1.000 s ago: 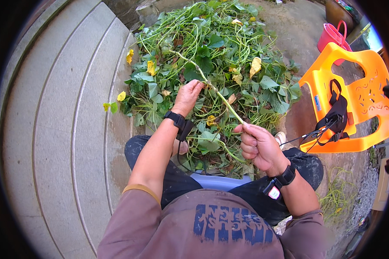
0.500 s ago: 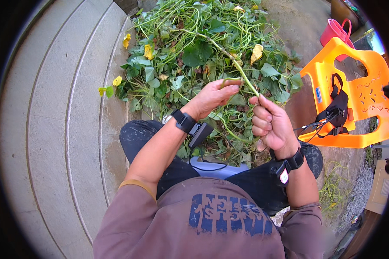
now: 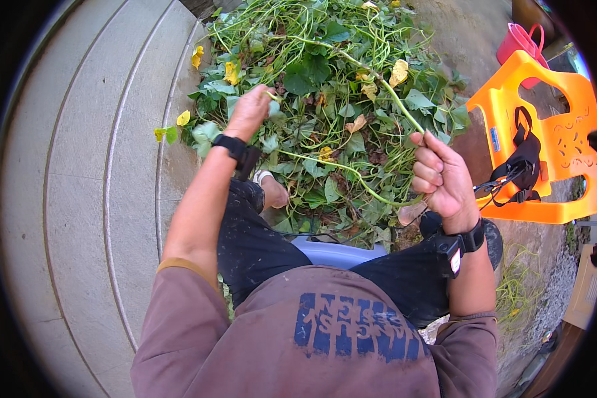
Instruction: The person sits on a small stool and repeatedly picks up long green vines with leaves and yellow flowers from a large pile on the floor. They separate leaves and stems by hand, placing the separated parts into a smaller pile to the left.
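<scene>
A big heap of green leafy vines with some yellow leaves lies on the ground in front of me. My right hand is closed around a long green vine stem that runs up and left into the heap. My left hand reaches out over the heap's left side and pinches a small green leaf or stem tip at its fingertips. Both wrists wear black bands. I sit on a light blue stool, with my dark trousers and brown shirt at the bottom of the view.
An orange plastic chair with a black strap device hanging on it stands at the right. A pink bucket is behind it. Grey concrete steps curve along the left. Loose green stems lie at the lower right.
My left hand has let go near the right hand and moved left and away over the heap. My right hand has stayed closed on the vine stem and shifted right.
</scene>
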